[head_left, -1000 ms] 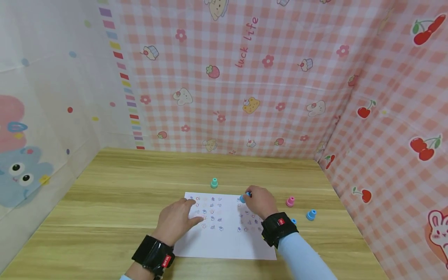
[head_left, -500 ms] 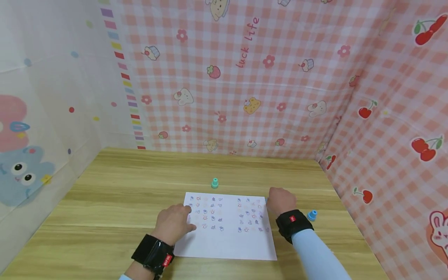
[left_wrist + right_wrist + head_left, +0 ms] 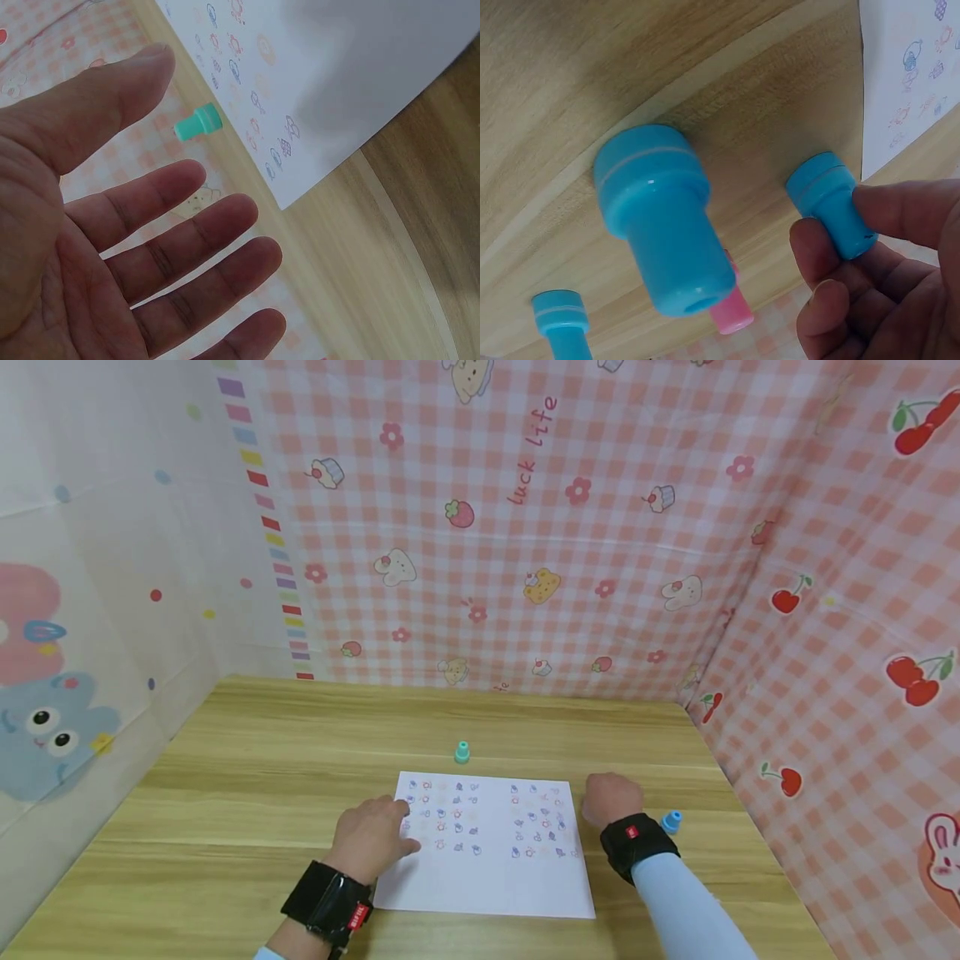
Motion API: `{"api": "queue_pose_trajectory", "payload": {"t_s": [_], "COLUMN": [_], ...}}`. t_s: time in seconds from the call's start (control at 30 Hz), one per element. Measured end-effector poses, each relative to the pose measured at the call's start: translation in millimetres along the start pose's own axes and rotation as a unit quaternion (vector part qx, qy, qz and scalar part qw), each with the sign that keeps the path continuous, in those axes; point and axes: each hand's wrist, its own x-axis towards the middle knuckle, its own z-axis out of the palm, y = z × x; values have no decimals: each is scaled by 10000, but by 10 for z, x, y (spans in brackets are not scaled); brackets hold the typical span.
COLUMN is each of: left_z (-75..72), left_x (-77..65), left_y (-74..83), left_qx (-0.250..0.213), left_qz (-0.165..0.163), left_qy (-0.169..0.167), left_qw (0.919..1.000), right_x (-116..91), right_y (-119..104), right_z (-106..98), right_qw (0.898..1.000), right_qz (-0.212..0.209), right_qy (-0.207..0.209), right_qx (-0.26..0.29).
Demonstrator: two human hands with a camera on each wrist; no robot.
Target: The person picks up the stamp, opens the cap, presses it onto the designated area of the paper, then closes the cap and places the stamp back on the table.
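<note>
My right hand (image 3: 612,799) is just past the right edge of the white paper (image 3: 487,887). In the right wrist view its thumb and fingers pinch a small blue stamp (image 3: 831,196), whose wide end points at the table; the head view hides this stamp behind the hand. Rows of small coloured prints cover much of the sheet's upper part. At the sheet's left edge lies my left hand (image 3: 372,835), thumb and fingers spread, holding nothing. Its palm and relaxed fingers fill the left of the left wrist view.
A green stamp (image 3: 462,752) stands behind the paper. To the right of the right hand is a blue stamp (image 3: 671,822). The right wrist view shows a large near blue stamp (image 3: 664,221), another at lower left (image 3: 559,322), and a pink stamp (image 3: 733,313) partly hidden.
My right hand has gone from over the paper's upper right to the table beside it, still pinching a blue stamp. My left hand has drawn slightly left.
</note>
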Motion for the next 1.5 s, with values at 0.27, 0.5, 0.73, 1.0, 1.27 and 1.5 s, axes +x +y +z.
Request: {"api": "queue_pose_trajectory", "payload": {"t_s": [0.27,0.5,0.73,1.0,1.27,1.5], "left_z": [13,18,24,29,16,14], "left_x": [14,23,27,22,11,13], "left_y": [-10,-24,-38,-30,-16,5], "left_qx": [-17,-91,-95,-63,76,131], "left_qz": [-4,-59,-132,-167,-83,-9], "left_qy": [24,20,-74,-96,-99,-66], "left_qw": [10000,9999,9998,9998,9999,9999], "right_x": [-7,-22,45,157,293,449], "right_y": [-13,-49,-239,-523,-817,-1049], "right_z": [-29,-133,-269,-290,-191,-76], "right_qw": [9999,9997,9994,9977,9951,9922], "right_qz": [36,230,65,-164,-231,-314], "right_qy": [-110,-79,191,188,226,336], "right_qx": [26,50,292,631,939,1162]}}
